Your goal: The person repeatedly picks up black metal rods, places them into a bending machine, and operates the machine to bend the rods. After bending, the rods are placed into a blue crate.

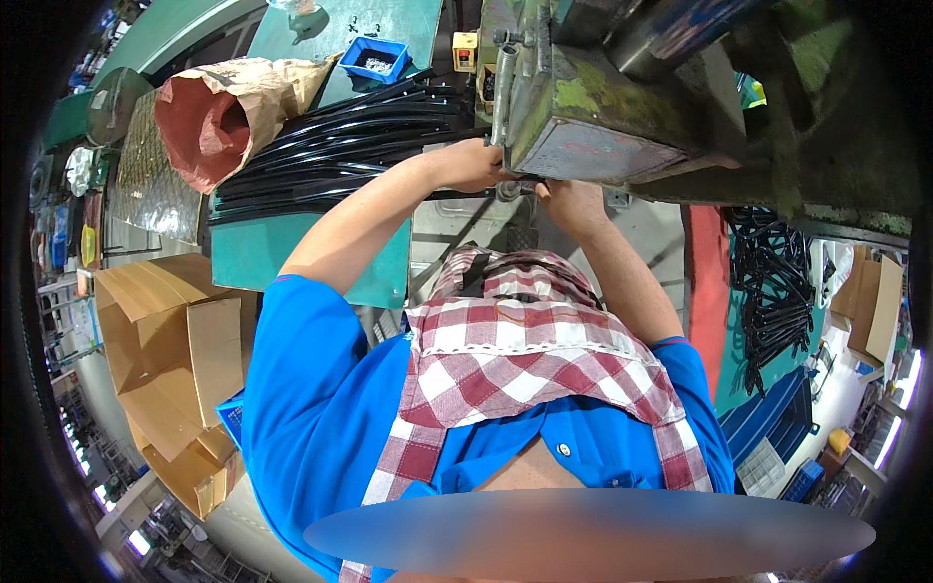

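My two hands meet beneath the head of a worn green press machine (603,146). My left hand (473,165) is closed beside a metal rod on the press's left edge; its fingertips and what they hold are hidden. My right hand (573,207) is closed too, thumb and fingers pinched together at the press's lower edge around something too small and dark to name. Left of my hands, a spread bundle of long glossy black strips (311,155) lies on a green table (321,257), some strips running under my left forearm.
A blue bin (374,60) of small parts and a brown paper sack (199,131) stand beyond the strips. Open cardboard boxes (155,340) sit at left. More black pieces (773,282) lie at right past a red post (708,291); a yellow switch box (465,51) is beside the press.
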`<action>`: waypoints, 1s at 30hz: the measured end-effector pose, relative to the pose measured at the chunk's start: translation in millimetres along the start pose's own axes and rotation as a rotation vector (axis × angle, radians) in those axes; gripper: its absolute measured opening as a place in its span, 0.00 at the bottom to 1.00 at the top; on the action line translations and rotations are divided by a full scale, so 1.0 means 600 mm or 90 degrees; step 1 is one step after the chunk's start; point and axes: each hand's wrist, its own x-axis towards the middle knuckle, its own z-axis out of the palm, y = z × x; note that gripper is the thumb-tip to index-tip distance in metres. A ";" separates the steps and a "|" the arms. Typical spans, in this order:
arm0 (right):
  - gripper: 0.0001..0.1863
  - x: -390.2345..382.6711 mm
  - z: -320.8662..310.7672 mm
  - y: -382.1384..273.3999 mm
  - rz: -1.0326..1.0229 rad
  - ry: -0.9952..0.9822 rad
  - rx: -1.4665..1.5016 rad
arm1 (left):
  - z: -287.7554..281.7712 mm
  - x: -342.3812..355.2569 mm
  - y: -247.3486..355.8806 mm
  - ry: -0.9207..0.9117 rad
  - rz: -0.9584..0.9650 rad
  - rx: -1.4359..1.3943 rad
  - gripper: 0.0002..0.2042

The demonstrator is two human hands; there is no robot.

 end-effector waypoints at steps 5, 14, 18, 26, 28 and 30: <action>0.20 -0.002 0.018 0.019 0.027 -0.037 0.026 | 0.005 0.013 0.018 -0.057 -0.063 -0.002 0.15; 0.19 0.001 0.069 0.039 0.029 0.024 0.025 | 0.030 -0.005 0.008 -0.045 -0.071 0.003 0.17; 0.17 -0.006 0.087 0.049 0.008 0.074 -0.036 | -0.013 0.000 0.022 -0.163 -0.192 -0.193 0.17; 0.16 -0.039 0.061 0.056 0.006 0.046 -0.102 | -0.033 0.028 0.053 -0.184 -0.258 -0.226 0.12; 0.15 -0.032 0.065 0.048 0.012 0.062 -0.096 | -0.020 0.024 0.031 -0.162 -0.251 -0.271 0.16; 0.14 -0.026 0.076 0.036 -0.035 0.152 -0.115 | -0.033 0.008 0.028 -0.164 -0.251 -0.270 0.17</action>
